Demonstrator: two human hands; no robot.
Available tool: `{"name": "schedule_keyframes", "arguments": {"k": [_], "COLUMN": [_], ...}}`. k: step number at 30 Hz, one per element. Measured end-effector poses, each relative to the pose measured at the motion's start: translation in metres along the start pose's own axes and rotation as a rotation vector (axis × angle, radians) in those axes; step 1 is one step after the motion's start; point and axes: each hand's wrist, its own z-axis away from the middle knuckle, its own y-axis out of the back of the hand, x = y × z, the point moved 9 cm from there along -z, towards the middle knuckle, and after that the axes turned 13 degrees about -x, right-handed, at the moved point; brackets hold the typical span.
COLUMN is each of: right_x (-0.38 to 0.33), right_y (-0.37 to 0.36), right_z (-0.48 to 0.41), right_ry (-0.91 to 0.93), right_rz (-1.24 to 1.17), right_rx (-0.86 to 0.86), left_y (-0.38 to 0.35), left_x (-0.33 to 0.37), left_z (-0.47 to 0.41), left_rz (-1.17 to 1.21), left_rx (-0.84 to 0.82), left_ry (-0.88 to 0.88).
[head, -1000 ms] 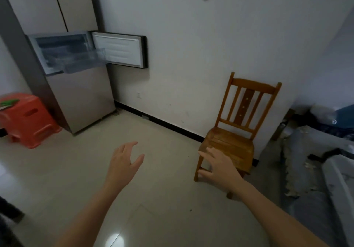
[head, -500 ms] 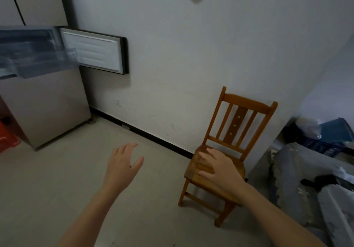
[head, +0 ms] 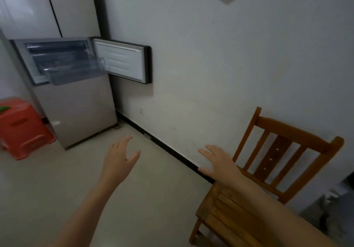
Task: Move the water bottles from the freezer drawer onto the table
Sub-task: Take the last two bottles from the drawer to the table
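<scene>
1. Both hands are out in front, bare and holding nothing. The left hand [head: 119,159] hangs over the floor [head: 57,189], fingers straight and spread, thumb set apart.
2. The right hand [head: 218,163] is likewise flat and splayed. It hovers near the dark skirting of the wall [head: 210,55], just beside the wooden chair [head: 277,160], and touches neither.
3. Judgement: 2 wide, unloaded hands suit an approach for a pickup. The posture reads as readiness to reach, not as a grip.
4. The fridge [head: 76,112] stands in the corner at left. Its freezer door [head: 124,63] is swung fully right, close along the wall, probably so it stays out of the way of the compartment.
5. The freezer drawer [head: 76,72], clear plastic, is pulled forward past the cabinet front. That gives access from above.
6. Water bottles: the drawer wall is translucent and the view is soft. Dim shapes behind it may be bottles, but I cannot confirm them. None is in either hand, on the chair seat or on the floor.
7. The bench is not in view, so the drop-off spot cannot be placed.
8. An orange stool [head: 21,130] sits just beside the fridge at left, with something green on top.
9. Judgement: the drawer is well apart from both hands, so the gap must be closed first. The chair sits close to the right forearm and could snag it.
</scene>
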Motion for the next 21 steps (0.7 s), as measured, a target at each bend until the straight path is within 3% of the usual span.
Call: {"name": "schedule_keyframes", "arguments": {"k": [6,16,21], "right_x": [0.003,-0.061,-0.097], "right_y": [0.023,0.014,0.026], "right_z": [-0.083,-0.219,-0.297], "right_ry": [0.182,0.434,0.502], "right_rz": [0.028,0.028,0.061], "right_rx": [-0.038,-0.106,-0.102], "left_y": [0.002,0.024,0.046], "left_x": [-0.003,-0.091,-0.143], "left_z": [-0.030,-0.065,-0.110], "left_rz": [0.015,-0.042,-0.027], "left_rx": [0.112,0.201,0.283], "left_ry": [0.115,0.368,0.408]}}
